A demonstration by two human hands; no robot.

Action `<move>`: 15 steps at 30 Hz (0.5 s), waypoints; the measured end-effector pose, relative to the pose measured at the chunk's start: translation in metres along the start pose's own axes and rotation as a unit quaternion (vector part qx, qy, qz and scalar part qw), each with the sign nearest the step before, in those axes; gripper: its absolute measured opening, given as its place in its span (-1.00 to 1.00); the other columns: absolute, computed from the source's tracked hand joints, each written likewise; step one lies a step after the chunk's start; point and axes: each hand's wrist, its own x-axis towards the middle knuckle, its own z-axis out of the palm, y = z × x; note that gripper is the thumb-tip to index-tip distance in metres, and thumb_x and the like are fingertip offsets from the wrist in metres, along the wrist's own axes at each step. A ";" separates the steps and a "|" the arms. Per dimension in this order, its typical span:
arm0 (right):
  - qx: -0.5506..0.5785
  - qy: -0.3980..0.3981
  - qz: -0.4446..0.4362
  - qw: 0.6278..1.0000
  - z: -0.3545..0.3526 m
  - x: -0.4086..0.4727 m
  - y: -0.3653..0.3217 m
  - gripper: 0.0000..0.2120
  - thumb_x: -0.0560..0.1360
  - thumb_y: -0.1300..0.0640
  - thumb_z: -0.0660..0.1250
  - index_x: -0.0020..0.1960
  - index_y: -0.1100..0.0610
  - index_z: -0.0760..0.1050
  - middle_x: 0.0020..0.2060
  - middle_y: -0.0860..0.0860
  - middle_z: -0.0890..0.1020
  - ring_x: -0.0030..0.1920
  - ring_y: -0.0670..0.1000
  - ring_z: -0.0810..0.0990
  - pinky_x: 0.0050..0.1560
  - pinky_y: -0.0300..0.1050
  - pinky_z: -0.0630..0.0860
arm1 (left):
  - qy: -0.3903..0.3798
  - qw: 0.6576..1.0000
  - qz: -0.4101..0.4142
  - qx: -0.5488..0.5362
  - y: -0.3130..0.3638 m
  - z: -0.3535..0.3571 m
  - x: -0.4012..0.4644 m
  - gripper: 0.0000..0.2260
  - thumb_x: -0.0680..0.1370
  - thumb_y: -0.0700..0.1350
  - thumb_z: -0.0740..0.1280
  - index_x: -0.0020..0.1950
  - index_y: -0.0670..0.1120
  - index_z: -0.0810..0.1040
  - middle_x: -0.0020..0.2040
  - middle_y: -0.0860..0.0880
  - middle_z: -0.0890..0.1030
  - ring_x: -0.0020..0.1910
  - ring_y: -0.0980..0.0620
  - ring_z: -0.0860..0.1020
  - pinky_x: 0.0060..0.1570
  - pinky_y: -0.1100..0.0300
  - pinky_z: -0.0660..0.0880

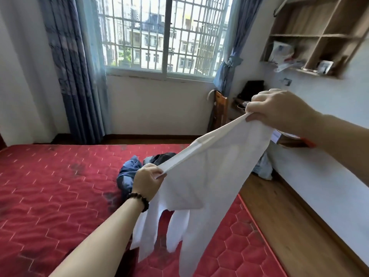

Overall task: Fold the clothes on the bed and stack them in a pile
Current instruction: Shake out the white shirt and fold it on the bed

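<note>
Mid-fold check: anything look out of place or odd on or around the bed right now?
Nothing damaged. The dark blue clothes lie crumpled, unfolded, on the red mattress. A bluish bundle sits on the floor by the wall, off the bed. Left hand and right hand hold the white garment stretched, tilted.

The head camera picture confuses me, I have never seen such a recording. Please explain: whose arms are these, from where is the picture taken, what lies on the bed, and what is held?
There is no machine here. A person wears a wide-angle camera on the head, looking forward and down, so you see that person's own two arms. The left hand and the right hand each pinch the top edge of a white garment and hold it stretched in the air above the red mattress; its lower part hangs down. On the mattress behind it lies a crumpled heap of dark blue clothes, not yet folded. The left wrist carries a dark bead bracelet. Behind are a barred window and a wall shelf.
</note>
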 end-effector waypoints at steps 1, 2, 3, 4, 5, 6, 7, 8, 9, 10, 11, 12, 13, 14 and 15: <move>0.003 -0.012 0.013 1.000 0.004 -0.010 0.007 -0.84 0.49 0.15 0.40 -0.14 0.26 0.59 -0.24 0.16 0.62 -0.15 0.22 0.62 -0.07 0.10 0.52 | 0.014 1.000 0.011 0.002 0.003 -0.005 0.004 -0.92 0.39 -0.20 0.53 -0.20 -0.21 0.70 -0.20 -0.09 0.64 -0.19 -0.07 0.58 -0.10 0.13 0.50; 0.006 -0.025 0.026 0.999 0.008 -0.019 0.014 -0.84 0.50 0.14 0.40 -0.12 0.26 0.60 -0.21 0.17 0.62 -0.12 0.23 0.61 -0.04 0.11 0.50 | 0.026 0.999 0.022 0.006 0.007 -0.010 0.009 -0.92 0.38 -0.23 0.54 -0.21 -0.22 0.70 -0.20 -0.11 0.64 -0.20 -0.08 0.58 -0.09 0.11 0.51; 0.011 -0.034 0.041 0.999 0.012 -0.027 0.022 -0.83 0.49 0.14 0.40 -0.10 0.27 0.60 -0.18 0.18 0.63 -0.09 0.24 0.60 0.00 0.12 0.48 | 0.040 0.999 0.031 0.010 0.013 -0.014 0.014 -0.93 0.37 -0.24 0.54 -0.21 -0.22 0.70 -0.20 -0.11 0.64 -0.20 -0.08 0.58 -0.09 0.13 0.50; 0.017 -0.040 0.056 0.998 0.017 -0.034 0.030 -0.82 0.49 0.14 0.40 -0.08 0.28 0.60 -0.16 0.19 0.63 -0.06 0.25 0.60 0.03 0.14 0.47 | 0.056 0.998 0.036 0.015 0.018 -0.017 0.019 -0.93 0.36 -0.25 0.54 -0.22 -0.21 0.70 -0.20 -0.09 0.63 -0.20 -0.06 0.57 -0.08 0.16 0.49; 0.025 -0.040 0.070 0.996 0.021 -0.042 0.038 -0.81 0.48 0.14 0.41 -0.07 0.30 0.60 -0.14 0.20 0.63 -0.04 0.25 0.59 0.04 0.14 0.46 | 0.080 0.996 0.040 0.018 0.023 -0.018 0.025 -0.94 0.36 -0.27 0.54 -0.23 -0.21 0.69 -0.21 -0.08 0.62 -0.21 -0.05 0.57 -0.08 0.22 0.46; 0.036 -0.030 0.082 0.996 0.026 -0.048 0.047 -0.80 0.47 0.15 0.42 -0.07 0.31 0.60 -0.13 0.21 0.64 -0.04 0.26 0.59 0.03 0.13 0.46 | 0.108 0.993 0.045 0.020 0.029 -0.019 0.029 -0.95 0.37 -0.28 0.53 -0.24 -0.20 0.69 -0.21 -0.06 0.61 -0.22 -0.03 0.56 -0.09 0.30 0.42; 0.049 -0.010 0.094 0.994 0.030 -0.055 0.056 -0.81 0.45 0.17 0.44 -0.08 0.32 0.61 -0.14 0.22 0.64 -0.06 0.27 0.59 0.00 0.11 0.46 | 0.128 0.990 0.052 0.022 0.036 -0.018 0.030 -0.96 0.38 -0.28 0.51 -0.24 -0.20 0.68 -0.21 -0.04 0.60 -0.22 -0.01 0.55 -0.11 0.35 0.39; 0.062 0.012 0.105 0.992 0.035 -0.061 0.065 -0.82 0.45 0.17 0.44 -0.09 0.32 0.61 -0.16 0.22 0.63 -0.08 0.27 0.59 -0.02 0.09 0.45 | 0.131 0.989 0.063 0.031 0.043 -0.014 0.028 -0.96 0.40 -0.29 0.49 -0.24 -0.20 0.67 -0.20 -0.03 0.59 -0.22 0.00 0.54 -0.12 0.36 0.37; 0.071 0.024 0.112 0.991 0.040 -0.068 0.073 -0.82 0.45 0.17 0.44 -0.11 0.31 0.61 -0.18 0.21 0.63 -0.09 0.26 0.58 -0.04 0.08 0.44 | 0.111 0.990 0.078 0.047 0.050 -0.006 0.024 -0.96 0.42 -0.31 0.46 -0.23 -0.21 0.66 -0.20 -0.04 0.59 -0.22 -0.01 0.54 -0.11 0.34 0.39; 0.076 0.024 0.111 0.991 0.047 -0.074 0.081 -0.82 0.45 0.17 0.44 -0.12 0.31 0.60 -0.19 0.20 0.62 -0.10 0.26 0.58 -0.04 0.08 0.44 | 0.076 0.991 0.090 0.066 0.056 0.005 0.018 -0.95 0.43 -0.33 0.44 -0.23 -0.23 0.65 -0.20 -0.07 0.60 -0.22 -0.05 0.56 -0.11 0.28 0.43; 0.077 0.016 0.100 0.992 0.054 -0.080 0.089 -0.82 0.46 0.17 0.44 -0.13 0.31 0.59 -0.20 0.19 0.62 -0.11 0.25 0.59 -0.03 0.09 0.45 | 0.040 0.992 0.089 0.080 0.061 0.017 0.010 -0.94 0.45 -0.34 0.42 -0.23 -0.26 0.64 -0.21 -0.11 0.61 -0.23 -0.09 0.56 -0.13 0.17 0.47; 0.075 0.010 0.084 0.994 0.062 -0.087 0.096 -0.82 0.45 0.17 0.44 -0.14 0.31 0.59 -0.21 0.20 0.62 -0.13 0.25 0.59 -0.03 0.10 0.46 | 0.018 0.993 0.078 0.086 0.067 0.028 0.002 -0.94 0.46 -0.34 0.41 -0.22 -0.28 0.62 -0.22 -0.14 0.61 -0.23 -0.12 0.56 -0.14 0.08 0.50; 0.069 0.008 0.071 0.995 0.070 -0.093 0.104 -0.82 0.45 0.18 0.44 -0.14 0.31 0.58 -0.22 0.20 0.62 -0.14 0.25 0.60 -0.03 0.11 0.48 | 0.013 0.995 0.062 0.083 0.072 0.038 -0.004 -0.94 0.46 -0.33 0.41 -0.22 -0.29 0.61 -0.24 -0.15 0.61 -0.24 -0.13 0.56 -0.14 0.03 0.50; 0.061 0.009 0.064 0.996 0.078 -0.101 0.112 -0.83 0.45 0.17 0.45 -0.15 0.30 0.57 -0.23 0.19 0.62 -0.14 0.24 0.60 -0.04 0.11 0.48 | 0.017 0.996 0.041 0.073 0.077 0.046 -0.008 -0.94 0.47 -0.33 0.40 -0.21 -0.28 0.61 -0.25 -0.16 0.61 -0.24 -0.12 0.55 -0.15 0.02 0.49; 0.054 0.012 0.064 0.996 0.087 -0.108 0.120 -0.83 0.44 0.16 0.45 -0.15 0.28 0.57 -0.24 0.18 0.62 -0.14 0.23 0.61 -0.04 0.11 0.48 | 0.022 0.998 0.017 0.058 0.082 0.052 -0.012 -0.94 0.47 -0.31 0.40 -0.21 -0.26 0.60 -0.26 -0.14 0.61 -0.26 -0.09 0.55 -0.16 0.07 0.50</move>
